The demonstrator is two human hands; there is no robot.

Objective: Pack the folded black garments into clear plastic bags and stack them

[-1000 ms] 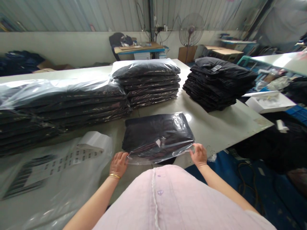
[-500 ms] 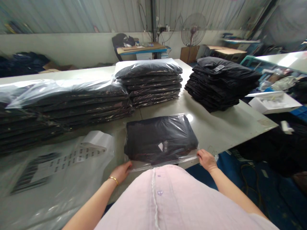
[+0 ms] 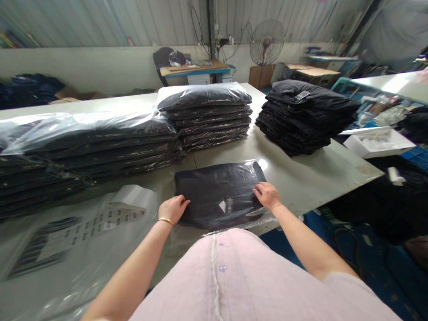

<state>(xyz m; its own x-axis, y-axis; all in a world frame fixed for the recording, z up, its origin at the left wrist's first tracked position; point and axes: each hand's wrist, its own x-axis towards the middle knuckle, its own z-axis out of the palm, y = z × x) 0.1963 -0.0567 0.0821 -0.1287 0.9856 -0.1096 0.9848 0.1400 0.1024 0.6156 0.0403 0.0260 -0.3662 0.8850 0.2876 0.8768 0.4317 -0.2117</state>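
A folded black garment in a clear plastic bag (image 3: 214, 185) lies flat on the table in front of me, a small white tag showing through the film. At its left edge is my left hand (image 3: 174, 208), wearing a gold bangle, with the fingers curled onto the bag's side. My right hand (image 3: 266, 195) is bent over the right edge in the same way, fingertips on the film. Both hands appear to grip the bagged garment; the undersides of the fingers are hidden. The bag's near edge touches my pink shirt (image 3: 230, 272).
Bagged black garments stand in a middle stack (image 3: 210, 116) and a left stack (image 3: 110, 142). Unbagged black garments (image 3: 304, 116) are piled at the back right. Printed clear plastic bags (image 3: 90, 249) cover the table's left front. A white box (image 3: 379, 141) sits beyond the table's right edge (image 3: 361, 171).
Both hands have left the bag's near corners and moved forward and inward onto its left and right sides. The bagged garment lies in nearly the same place.
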